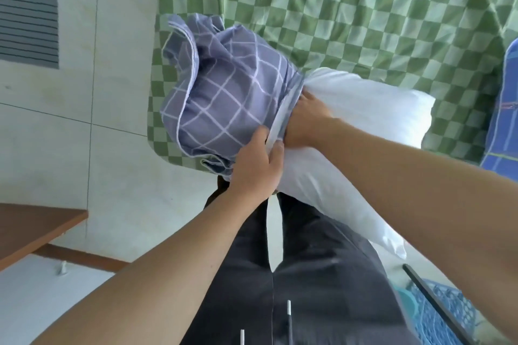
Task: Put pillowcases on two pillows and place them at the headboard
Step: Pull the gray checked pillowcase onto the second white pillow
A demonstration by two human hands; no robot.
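Far left: a dark striped mat [28, 5] lies on the pale tiled floor [112, 92] at 10 o'clock; a brown wooden tabletop [33, 230] juts in at 8 o'clock.
Pillowcase: a grey-blue pillowcase [224, 103] with a white grid is bunched over one end of the pillow, just left of centre, its open hem facing the two hands.
Left hand: the left hand [258, 165] reaches up from 7 o'clock, thumb and fingers pinching the pillowcase hem at its lower edge.
Right hand: the right hand [305, 120], coming from 4 o'clock, is curled around the hem where it meets the pillow, just beside the left hand; its fingertips are hidden under the cloth.
Pillow: the bare white pillow [378, 120] sticks out of the case toward 4 o'clock, passing under the right forearm, its far corner hanging over the person's dark trousers [322, 274].
Bed: a green checked bedspread [350, 8] fills 12 to 2 o'clock behind the pillow.
Far right: blue patterned fabric [504, 120] at 3 o'clock; a blue basket [440, 314] at 5 o'clock.
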